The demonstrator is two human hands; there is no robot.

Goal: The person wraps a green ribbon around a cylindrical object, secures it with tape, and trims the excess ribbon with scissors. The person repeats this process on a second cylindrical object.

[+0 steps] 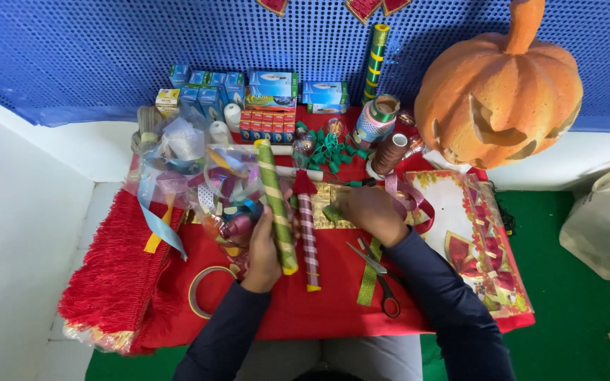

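So this is mid-craft as far as I can tell. The left hand [262,250] is wrapped around a green tube with gold stripes [277,204], held tilted just left of centre frame, its lower end hanging over the red cloth [305,310] covering the tabletop. That tube looks already wrapped. Right beside it lies a red-and-gold striped rocket stick [308,233] with a pointed red cap, which also looks finished.

The right hand [372,212] is curled down in the middle of the frame, pinching a small green bit [332,213] against a gold strip of paper (can't tell exactly what that bit is, too small). So I'd judge the decorating part is what's left.

Scissors [379,271] with red handles lie open just below the right hand, next to a green ribbon strip [368,279]. A tape roll [202,289] sits lower left, bags of ribbon [199,176] upper left, small boxes [262,92] along the back, and a big orange pumpkin [499,85] upper right. Plenty of material unused
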